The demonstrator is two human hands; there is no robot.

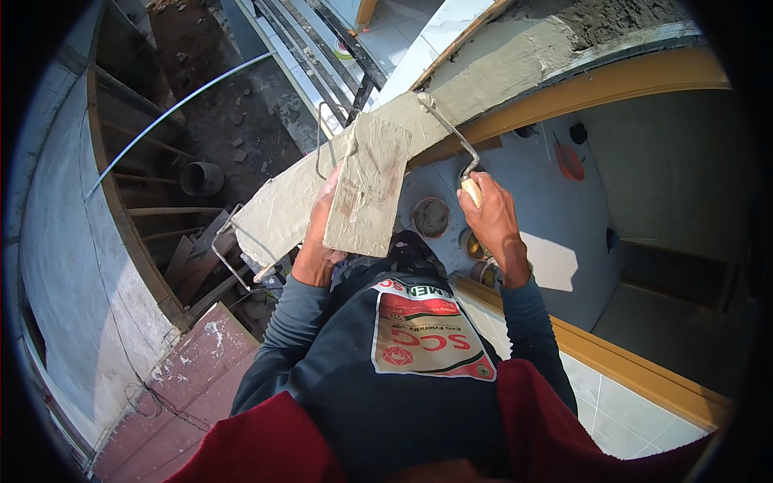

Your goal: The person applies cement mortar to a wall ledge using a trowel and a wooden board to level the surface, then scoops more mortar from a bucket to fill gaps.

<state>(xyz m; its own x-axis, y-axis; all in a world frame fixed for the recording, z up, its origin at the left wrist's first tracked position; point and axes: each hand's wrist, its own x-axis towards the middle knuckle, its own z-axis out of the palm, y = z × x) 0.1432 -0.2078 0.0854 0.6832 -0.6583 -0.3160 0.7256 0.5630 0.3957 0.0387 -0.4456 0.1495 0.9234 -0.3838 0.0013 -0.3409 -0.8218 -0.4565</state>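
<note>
My left hand [317, 233] is closed on the lower left side of a rectangular plastering float [372, 181], its upper face smeared with wet grey mortar. Its grip is hidden by the board. In my right hand [495, 216] is a trowel, the fingers wrapped round its pale wooden handle [471, 191]. A bent metal shank [452, 133] runs up and left from it to a mortar-coated end over the wall top. Beneath both tools stretches a narrow wall top [503, 60] coated in smoothed mortar. Rougher, darker mortar [620, 22] lies on its far right end.
Bent metal rods [229, 249] stick out beside the wall's left end. Below on the right are a tiled floor, a round tub of mortar [431, 217] and a red container [569, 161]. A bucket [202, 179] stands on dirt at left; a pale pipe [181, 105] arches above.
</note>
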